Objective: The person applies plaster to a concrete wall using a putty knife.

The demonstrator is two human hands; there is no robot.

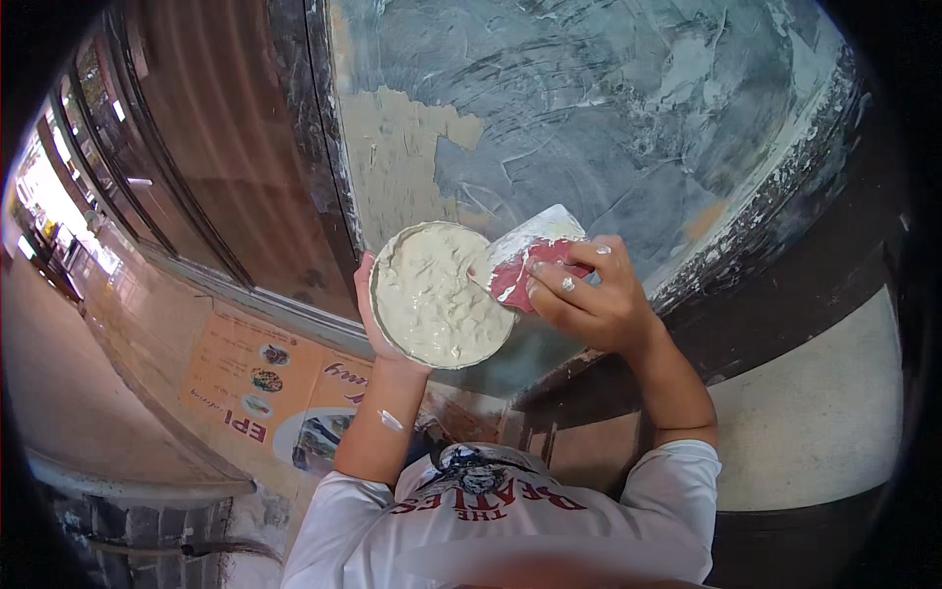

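Observation:
My left hand (pixel 371 314) holds a round tub (pixel 440 294) of thick cream-coloured paste from the side, its fingers mostly hidden by the tub. My right hand (pixel 584 294) grips a red flat scraper (pixel 525 260) with paste smeared on its pale edge, held over the tub's right rim. White smears mark the right fingers and my left forearm. Beyond both is a surface (pixel 608 98) of streaky blue-grey coating, with a beige patch (pixel 383 147) along its left side.
A brown framed panel (pixel 226 118) with dark bars runs along the left, near a bright opening. An orange printed sheet (pixel 231 373) lies lower left. A dark band (pixel 785 304) and curved cream surface (pixel 814 402) are at right, a dark ribbed object (pixel 147 530) at bottom left.

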